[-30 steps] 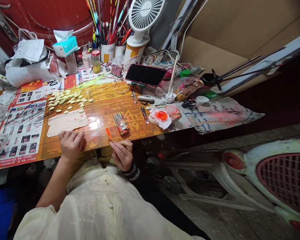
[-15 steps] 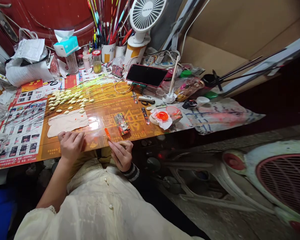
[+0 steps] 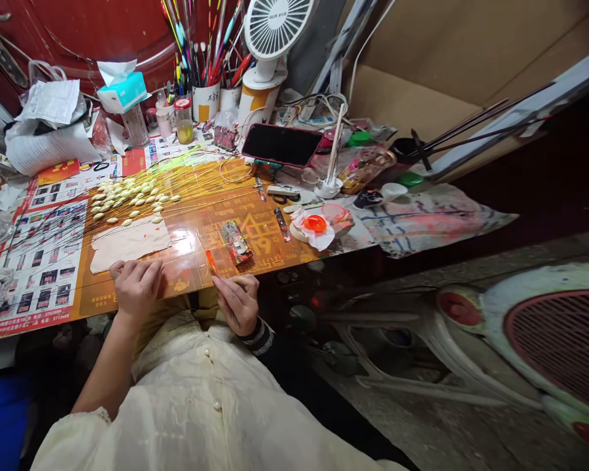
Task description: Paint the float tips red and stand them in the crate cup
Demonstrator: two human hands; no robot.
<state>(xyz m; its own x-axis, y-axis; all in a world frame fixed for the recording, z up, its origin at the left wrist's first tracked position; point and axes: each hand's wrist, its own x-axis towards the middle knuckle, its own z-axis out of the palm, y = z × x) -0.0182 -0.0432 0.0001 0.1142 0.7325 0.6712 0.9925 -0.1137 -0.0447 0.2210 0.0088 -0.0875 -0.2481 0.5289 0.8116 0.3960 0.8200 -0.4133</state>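
My right hand (image 3: 238, 302) is closed round a thin paintbrush (image 3: 211, 260) at the table's front edge. Its bright orange tip points up and left over the brown tabletop, and part of the handle shows below my fingers. My left hand (image 3: 136, 284) rests curled at the same edge, just below a pale cloth (image 3: 130, 246) with small orange spots. Whatever its fingers may pinch is hidden. Behind the cloth lie many pale, pod-shaped pieces (image 3: 130, 193) on long thin stems. A paint-smeared block (image 3: 236, 242) is near the brush tip. To its right, bright orange paint (image 3: 314, 224) sits on white paper.
A phone (image 3: 281, 144) leans on a stand at the back. Behind it are a white fan (image 3: 277, 26), a cup of brushes (image 3: 206, 101), a red-lidded jar (image 3: 183, 121) and a tissue pack (image 3: 122, 93). Scissors (image 3: 285, 199) lie right of centre. A chair (image 3: 559, 347) stands at right.
The view has shifted slightly, so the table's things sit a little further left and up. Both hands keep nearly the same pose, and the brush stays in my right hand.
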